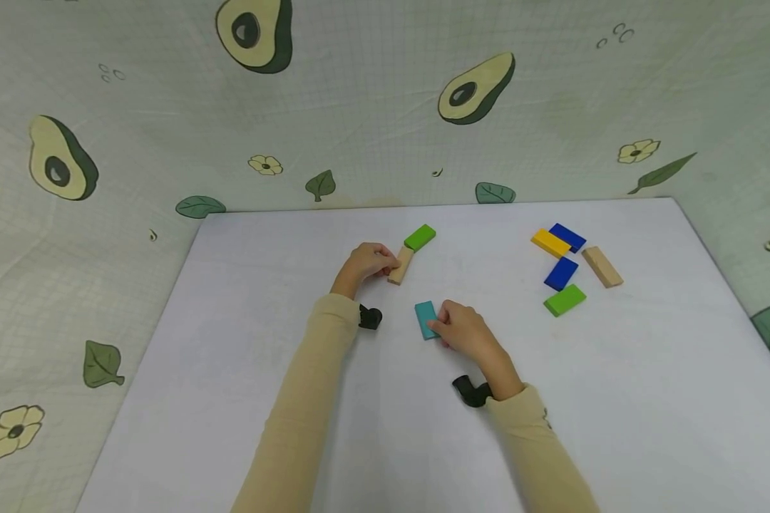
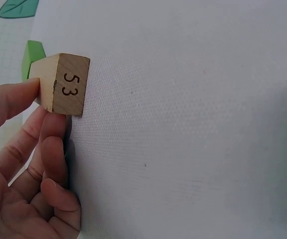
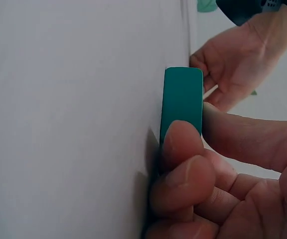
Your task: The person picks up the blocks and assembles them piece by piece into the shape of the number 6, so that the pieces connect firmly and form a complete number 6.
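Between thumb and fingers, my left hand (image 1: pixel 373 261) pinches a plain wooden block (image 1: pixel 401 266) at its near end. The end face of this wooden block (image 2: pixel 71 84) carries the number 53. A green block (image 1: pixel 420 237) lies end to end with it on the far side. Closer to me, my right hand (image 1: pixel 465 330) grips a teal block (image 1: pixel 426 320) by its right side. In the right wrist view the thumb is on one face of the teal block (image 3: pixel 182 94), with curled fingertips at its lower edge.
At the right of the white table (image 1: pixel 263 285) lies a loose group: a yellow block (image 1: pixel 550 243), two blue blocks (image 1: pixel 561 273), a wooden block (image 1: pixel 602 267) and a green block (image 1: pixel 565 300). Behind the table hangs an avocado-print cloth (image 1: pixel 372 107).
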A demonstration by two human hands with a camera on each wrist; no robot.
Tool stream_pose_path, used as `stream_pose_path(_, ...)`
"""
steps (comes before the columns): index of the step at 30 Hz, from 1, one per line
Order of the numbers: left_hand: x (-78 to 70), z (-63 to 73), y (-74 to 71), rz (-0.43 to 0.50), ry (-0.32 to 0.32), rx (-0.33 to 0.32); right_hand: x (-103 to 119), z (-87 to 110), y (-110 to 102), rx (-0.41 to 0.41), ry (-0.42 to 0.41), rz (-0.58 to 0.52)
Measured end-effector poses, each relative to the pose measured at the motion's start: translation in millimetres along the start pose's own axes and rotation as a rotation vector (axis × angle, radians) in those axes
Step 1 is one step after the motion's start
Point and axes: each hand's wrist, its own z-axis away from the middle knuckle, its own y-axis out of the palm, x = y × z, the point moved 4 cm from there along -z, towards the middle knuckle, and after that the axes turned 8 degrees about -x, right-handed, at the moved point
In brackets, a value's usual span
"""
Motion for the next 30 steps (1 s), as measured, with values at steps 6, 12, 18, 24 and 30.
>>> stream_pose_path(6,0.6,-2.7,0.3,-0.002,-0.014,0.000,13,-11.2,10,0.002,-0.005,-0.003)
stream_pose_path(12,0.0,-2.8,0.6,0.001,-0.022,-0.001,24,-21.5,18,0.000,-0.005,-0.002)
stream_pose_path(18,0.0,-2.9,0.9,0.004,-0.022,-0.004,30,-30.4,23,-0.010,-0.010,0.007)
stream_pose_path(24,1.0,-4.1,2.1,0.000,-0.015,0.001,32,-35.0,25,-0.001,0.001,0.010)
stream_pose_path(30,1.4,-4.2,1.9,-0.002,-0.006,-0.003,30,-36.5,26,-0.006,0.038,0.011)
